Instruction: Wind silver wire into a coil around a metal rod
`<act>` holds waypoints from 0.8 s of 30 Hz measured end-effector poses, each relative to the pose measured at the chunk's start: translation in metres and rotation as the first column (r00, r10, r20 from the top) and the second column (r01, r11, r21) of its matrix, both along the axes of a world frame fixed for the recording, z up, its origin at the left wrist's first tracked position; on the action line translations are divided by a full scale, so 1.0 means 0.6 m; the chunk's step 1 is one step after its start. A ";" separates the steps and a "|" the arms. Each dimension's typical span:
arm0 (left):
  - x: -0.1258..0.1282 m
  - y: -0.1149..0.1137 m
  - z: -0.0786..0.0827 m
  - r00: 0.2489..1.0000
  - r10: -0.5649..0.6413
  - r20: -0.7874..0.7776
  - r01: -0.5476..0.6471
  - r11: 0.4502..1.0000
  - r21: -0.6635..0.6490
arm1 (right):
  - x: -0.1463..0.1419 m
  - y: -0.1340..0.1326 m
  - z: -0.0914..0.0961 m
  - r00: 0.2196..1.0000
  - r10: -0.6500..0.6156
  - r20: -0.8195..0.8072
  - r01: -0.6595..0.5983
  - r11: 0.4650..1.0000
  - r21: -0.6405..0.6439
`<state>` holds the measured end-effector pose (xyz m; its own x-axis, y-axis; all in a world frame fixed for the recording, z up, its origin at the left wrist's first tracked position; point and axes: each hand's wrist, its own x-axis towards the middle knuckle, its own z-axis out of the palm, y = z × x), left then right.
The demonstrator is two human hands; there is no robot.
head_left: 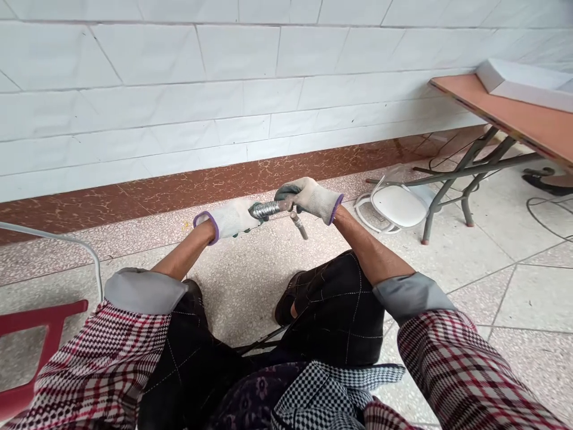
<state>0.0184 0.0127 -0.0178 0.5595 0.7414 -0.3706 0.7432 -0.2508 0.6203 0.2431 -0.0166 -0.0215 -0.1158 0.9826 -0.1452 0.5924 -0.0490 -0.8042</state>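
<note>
- Centrally, two hands in two pale knit work gloves, each with a purple cuff and dark green on the finger side, meet around one metal piece in front of the knees, above the floor.
- The left hand (235,219) is curled narrow at the left end of one silver ribbed metal cylinder (267,208); its fingertips are partly hidden, so how firmly they press, I cannot tell.
- The right hand (312,198) is bent over the duller, brownish right end of the same cylinder, thumb and fingers closed about it.
- One short metal rod (299,227) slants down just below the right hand; whether it is joined to the cylinder, I cannot tell.
- Two checked sleeves (441,352) with two grey turned-up cuffs lead to the bare forearms, and two dark shoes (286,304) show below the dark trousers.
- To the right stands one folding table (514,113) with an orange-brown top, bearing one white open tray (523,83).
- One white stool (396,206) with a rounded seat is near the table's legs.
- At the left edge are part of one red frame (49,316) and one pale bent tube (92,251).
- One white tiled wall (237,54) rises behind one brown veined skirting band (197,188).
</note>
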 end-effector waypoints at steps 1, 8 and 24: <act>-0.002 -0.003 0.004 0.998 0.052 0.043 -0.050 0.998 -0.042 | -0.005 0.000 -0.004 0.999 -0.015 -0.038 0.014 1.000 -0.023; -0.004 0.005 0.002 0.969 0.231 0.084 -0.239 0.967 0.094 | -0.057 -0.003 -0.031 0.982 0.156 0.103 -0.152 0.987 -0.048; -0.004 -0.011 0.007 0.953 0.278 -0.118 -0.263 0.957 0.125 | -0.017 0.008 -0.011 0.992 0.058 0.115 -0.056 0.998 -0.023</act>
<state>0.0158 0.0060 -0.0139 0.2837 0.8973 -0.3383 0.8659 -0.0882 0.4923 0.2329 -0.0118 -0.0281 -0.1527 0.9718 -0.1799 0.6833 -0.0278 -0.7296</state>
